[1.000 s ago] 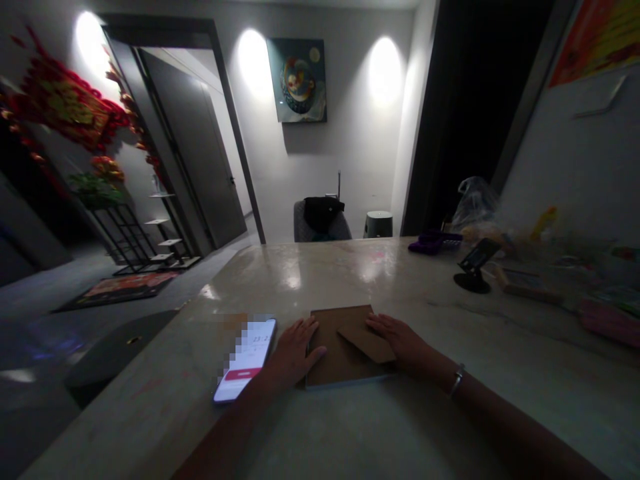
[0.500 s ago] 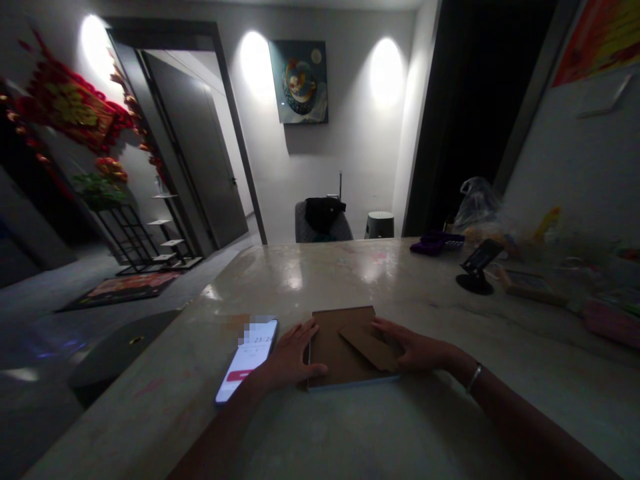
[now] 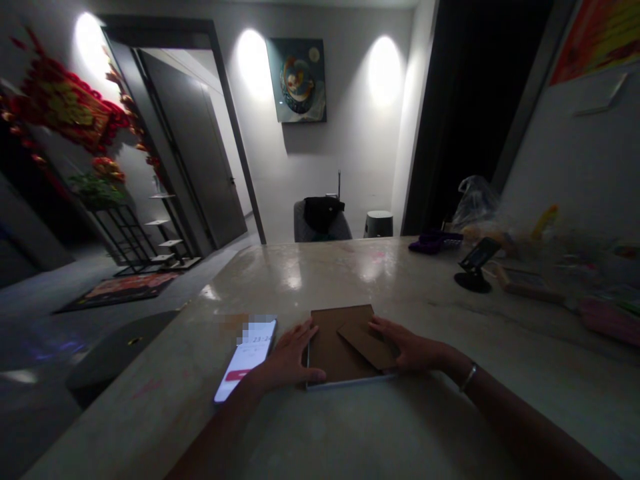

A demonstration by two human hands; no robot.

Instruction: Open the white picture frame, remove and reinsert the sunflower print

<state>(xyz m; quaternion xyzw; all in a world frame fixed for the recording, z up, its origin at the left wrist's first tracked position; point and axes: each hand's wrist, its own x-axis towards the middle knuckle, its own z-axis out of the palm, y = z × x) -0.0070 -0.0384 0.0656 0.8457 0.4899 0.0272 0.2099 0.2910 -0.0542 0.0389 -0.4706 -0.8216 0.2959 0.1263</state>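
Observation:
A shallow cardboard box (image 3: 323,353) with a brown inside and a thin pale rim lies flat on the table between my hands. Inside its right half sits a brown cardboard piece (image 3: 367,343), set at a slant; whether it is loose or a flap I cannot tell. My left hand (image 3: 293,357) holds the box's left side, with the fingers along the edge and the thumb over the near left corner. On the opposite side, my right hand (image 3: 407,347) grips the right edge, fingertips reaching over the slanted piece. A lit phone (image 3: 245,360) lies just left of my left hand.
The pale stone table (image 3: 340,433) extends to a far edge, with a chair (image 3: 323,230) and a stool (image 3: 379,225) beyond. At the right are a black phone stand (image 3: 475,267), a wooden frame (image 3: 527,283), a purple cloth (image 3: 433,241) and a plastic bag (image 3: 475,203).
The view has shifted very slightly. Both hands keep the same hold on the box, and the slanted cardboard piece has not visibly moved in it.

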